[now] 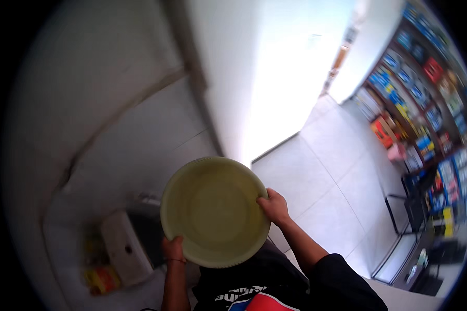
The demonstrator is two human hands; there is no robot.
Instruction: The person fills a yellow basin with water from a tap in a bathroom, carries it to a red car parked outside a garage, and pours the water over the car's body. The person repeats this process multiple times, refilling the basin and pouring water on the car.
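Observation:
A round, pale yellow-green plastic basin [215,212] is held up in front of my body, and nothing shows inside it. At its lower left rim my left hand [174,249] grips the edge, thumb on the inside. My right hand [274,207] clasps the right rim, its thumb also over the inner wall. The other fingers of both hands are mostly hidden behind the basin.
A white door or wall panel [275,72] rises ahead. Stocked shelves [415,98] line the far right, with a black chair [412,207] before them. At lower left stand a white box-like item [124,249] and a yellow-red package [101,280]. Pale tiles [332,181] cover the floor.

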